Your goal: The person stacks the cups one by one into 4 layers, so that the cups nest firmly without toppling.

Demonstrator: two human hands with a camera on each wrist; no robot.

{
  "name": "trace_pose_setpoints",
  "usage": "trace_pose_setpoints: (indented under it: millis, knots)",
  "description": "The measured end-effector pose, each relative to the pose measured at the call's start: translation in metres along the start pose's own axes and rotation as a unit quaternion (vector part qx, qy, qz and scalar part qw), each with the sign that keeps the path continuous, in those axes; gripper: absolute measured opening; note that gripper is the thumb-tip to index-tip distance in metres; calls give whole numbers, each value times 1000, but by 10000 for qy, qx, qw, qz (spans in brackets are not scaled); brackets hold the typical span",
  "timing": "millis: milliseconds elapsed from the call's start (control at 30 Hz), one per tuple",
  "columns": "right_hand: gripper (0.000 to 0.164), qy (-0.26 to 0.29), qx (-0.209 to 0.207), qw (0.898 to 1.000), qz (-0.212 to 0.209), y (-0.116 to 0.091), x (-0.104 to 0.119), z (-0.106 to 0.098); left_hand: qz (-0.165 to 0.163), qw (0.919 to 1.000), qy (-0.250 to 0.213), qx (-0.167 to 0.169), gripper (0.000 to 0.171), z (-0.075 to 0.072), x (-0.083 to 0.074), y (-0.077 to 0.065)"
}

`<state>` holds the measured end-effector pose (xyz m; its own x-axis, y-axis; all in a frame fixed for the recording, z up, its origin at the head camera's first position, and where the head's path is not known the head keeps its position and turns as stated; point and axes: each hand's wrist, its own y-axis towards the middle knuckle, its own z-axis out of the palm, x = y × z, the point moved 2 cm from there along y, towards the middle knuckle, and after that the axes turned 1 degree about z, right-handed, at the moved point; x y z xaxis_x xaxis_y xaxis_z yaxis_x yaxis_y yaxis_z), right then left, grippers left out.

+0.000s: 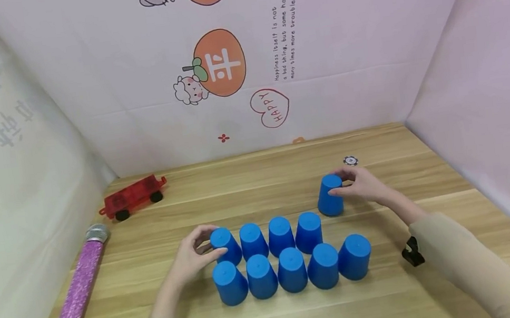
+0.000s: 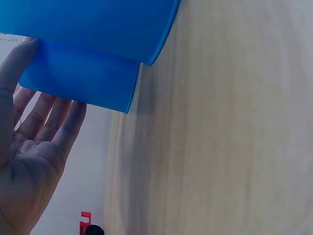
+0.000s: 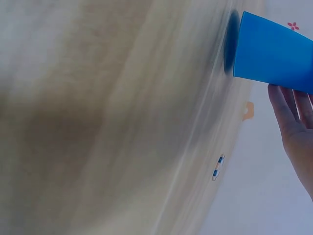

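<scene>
Blue cups stand upside down in two rows, with several in the front row [image 1: 292,271] and several in the back row. My left hand [image 1: 192,254] holds the leftmost back-row cup [image 1: 226,245], thumb on the near side and fingers behind. In the left wrist view, that cup [image 2: 80,76] lies between thumb and fingers, partly hidden by a nearer cup [image 2: 98,24]. Behind and right of the rows, my right hand [image 1: 365,185] grips a separate cup [image 1: 328,200], also upside down. The right wrist view shows a dark shadow on the table by this cup's rim [image 3: 244,46].
A red toy wagon [image 1: 133,196] stands at the back left of the wooden table [image 1: 240,192]. A glittery purple microphone [image 1: 81,283] lies along the left side. Close behind my right hand is a small poker chip [image 1: 351,160]. Printed white sheets [image 1: 324,102] wall in the back and sides.
</scene>
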<state>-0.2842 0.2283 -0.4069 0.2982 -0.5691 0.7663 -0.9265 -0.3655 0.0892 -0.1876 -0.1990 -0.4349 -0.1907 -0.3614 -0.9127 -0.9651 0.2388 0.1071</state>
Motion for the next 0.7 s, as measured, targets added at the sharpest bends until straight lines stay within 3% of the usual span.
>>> trace_pose_setpoints:
  millis: [333, 533, 700]
  knots:
    - [48, -206, 316, 9989, -273, 26, 8, 13, 27, 10000, -66, 20, 47, -1, 1, 0]
    - [47, -178, 691, 9964, -454, 39, 23, 21, 164, 9998, -72, 54, 47, -1, 0, -1]
    - [47, -147, 1007, 9925, -684, 47, 38, 31, 84, 9999, -90, 73, 46, -2, 0, 0]
